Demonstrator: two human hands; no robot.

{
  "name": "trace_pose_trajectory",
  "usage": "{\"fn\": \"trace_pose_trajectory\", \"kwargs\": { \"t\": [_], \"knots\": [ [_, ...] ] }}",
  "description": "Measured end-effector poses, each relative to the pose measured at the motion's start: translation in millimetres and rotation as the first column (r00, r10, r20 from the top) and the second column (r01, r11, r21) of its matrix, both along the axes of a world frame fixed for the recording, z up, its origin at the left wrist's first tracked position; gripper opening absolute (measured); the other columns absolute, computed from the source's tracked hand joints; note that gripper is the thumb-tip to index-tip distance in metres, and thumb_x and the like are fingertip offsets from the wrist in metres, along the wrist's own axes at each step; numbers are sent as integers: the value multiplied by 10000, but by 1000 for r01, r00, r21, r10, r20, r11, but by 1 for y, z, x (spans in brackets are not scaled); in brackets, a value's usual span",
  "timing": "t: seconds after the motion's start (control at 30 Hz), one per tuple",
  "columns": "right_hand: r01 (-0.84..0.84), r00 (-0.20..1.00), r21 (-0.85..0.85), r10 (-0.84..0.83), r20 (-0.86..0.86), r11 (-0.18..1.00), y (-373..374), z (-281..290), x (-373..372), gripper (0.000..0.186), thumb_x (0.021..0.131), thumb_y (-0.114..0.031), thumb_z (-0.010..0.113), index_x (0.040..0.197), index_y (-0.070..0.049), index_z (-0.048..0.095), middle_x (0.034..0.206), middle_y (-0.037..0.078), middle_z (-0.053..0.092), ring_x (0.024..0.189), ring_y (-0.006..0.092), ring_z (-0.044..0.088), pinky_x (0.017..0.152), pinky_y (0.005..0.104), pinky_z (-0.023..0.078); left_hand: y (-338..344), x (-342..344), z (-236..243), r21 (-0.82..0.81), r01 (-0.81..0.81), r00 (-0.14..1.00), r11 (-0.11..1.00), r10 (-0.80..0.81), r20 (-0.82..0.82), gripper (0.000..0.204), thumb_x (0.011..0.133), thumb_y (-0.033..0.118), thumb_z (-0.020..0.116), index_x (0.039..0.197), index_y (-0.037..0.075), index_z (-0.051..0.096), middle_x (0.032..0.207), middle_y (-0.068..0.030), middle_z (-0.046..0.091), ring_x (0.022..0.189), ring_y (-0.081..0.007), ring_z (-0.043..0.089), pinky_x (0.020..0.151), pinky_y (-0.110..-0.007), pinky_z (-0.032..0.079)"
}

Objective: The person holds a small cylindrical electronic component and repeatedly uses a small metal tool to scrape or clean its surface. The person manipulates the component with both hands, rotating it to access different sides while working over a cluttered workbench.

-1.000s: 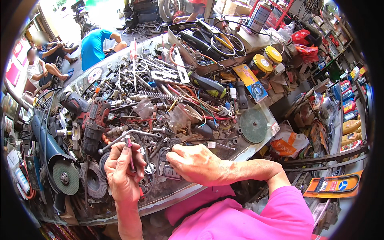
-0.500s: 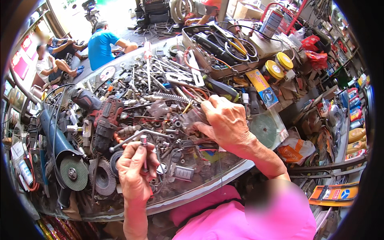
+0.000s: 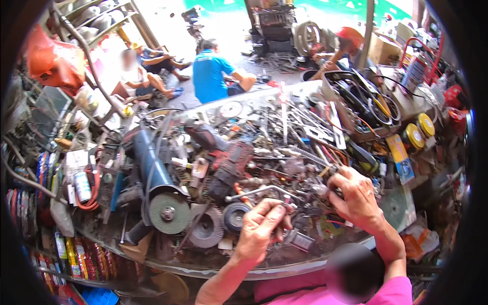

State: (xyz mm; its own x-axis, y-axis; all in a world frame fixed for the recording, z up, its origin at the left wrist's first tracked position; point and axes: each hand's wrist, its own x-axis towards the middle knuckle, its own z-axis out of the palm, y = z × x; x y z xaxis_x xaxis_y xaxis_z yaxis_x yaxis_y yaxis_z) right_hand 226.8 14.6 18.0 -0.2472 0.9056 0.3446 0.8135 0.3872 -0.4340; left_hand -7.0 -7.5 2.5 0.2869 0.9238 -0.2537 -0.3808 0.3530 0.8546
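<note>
My left hand (image 3: 262, 231) is closed on a small cylindrical metal piece (image 3: 286, 202), with some of its fingers hidden behind it. Up and to the right, my right hand (image 3: 356, 198) rests among loose fittings, wires and a crumpled bag (image 3: 295, 165), its fingers bent and apart; their tips are partly hidden. A bent metal bar (image 3: 254, 190) lies just above my left hand, and a small black wheel (image 3: 235, 217) beside it. A red and black drill (image 3: 229, 168) lies further up and left.
The cluttered glass-topped bench (image 3: 203, 264) also holds an angle grinder (image 3: 155, 170), a case of tools (image 3: 361, 99) and yellow-lidded cans (image 3: 426, 124). A person in blue (image 3: 211, 76) sits beyond it, others (image 3: 147, 81) at left, another (image 3: 343, 53) at back right. Shelves of coloured packets (image 3: 76, 254) stand lower left.
The view has swung left. My right hand has moved away from beside my left hand, up and right into the pile of parts. My left hand still holds the metal piece.
</note>
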Motion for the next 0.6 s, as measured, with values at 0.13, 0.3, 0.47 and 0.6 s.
{"fn": "trace_pose_trajectory", "kwargs": {
  "t": [0.13, 0.3, 0.47, 0.6],
  "knots": [
    [21, 992, 35, -17, -124, 999, 19, 7, 10, 141, 822, -87, 640, 919, -22, 560, 859, 149, 601, 808, 357, 599, 697, 416, 478, 5, -3, 0, 8, -75, 994, 997, 76, -73, 168, 978, 167, 521, 980, 31, 619, 703, -82, 629, 447, -74, 495, 378, -172, 328],
    [21, 681, -332, -256, -686, 943, 25, 11, 30, 179, 960, -160, 577, 975, 14, 537, 836, 81, 678, 739, 102, 642, 669, 276, 505, 3, 2, 1, 7, -53, 998, 999, 53, -15, 181, 986, 160, 519, 986, 1, 606, 705, -80, 639, 448, -58, 481, 403, -168, 312],
    [-172, 413, -379, -283, -866, 909, 25, 2, 38, 183, 962, -130, 583, 1044, 24, 528, 898, 91, 668, 771, 117, 661, 697, 259, 545, 2, 3, 3, -38, -33, 999, 999, 33, -3, 200, 985, 171, 519, 986, -12, 601, 698, -103, 628, 457, -78, 494, 401, -175, 318],
    [-233, 386, -386, -279, -879, 893, 26, 1, 40, 251, 960, -165, 590, 1112, 29, 537, 969, 100, 675, 843, 133, 675, 764, 262, 546, 2, 1, 2, -36, -31, 999, 999, 31, 21, 214, 984, 176, 524, 989, -26, 594, 698, -113, 625, 448, -84, 492, 396, -175, 321]
  ]
}}
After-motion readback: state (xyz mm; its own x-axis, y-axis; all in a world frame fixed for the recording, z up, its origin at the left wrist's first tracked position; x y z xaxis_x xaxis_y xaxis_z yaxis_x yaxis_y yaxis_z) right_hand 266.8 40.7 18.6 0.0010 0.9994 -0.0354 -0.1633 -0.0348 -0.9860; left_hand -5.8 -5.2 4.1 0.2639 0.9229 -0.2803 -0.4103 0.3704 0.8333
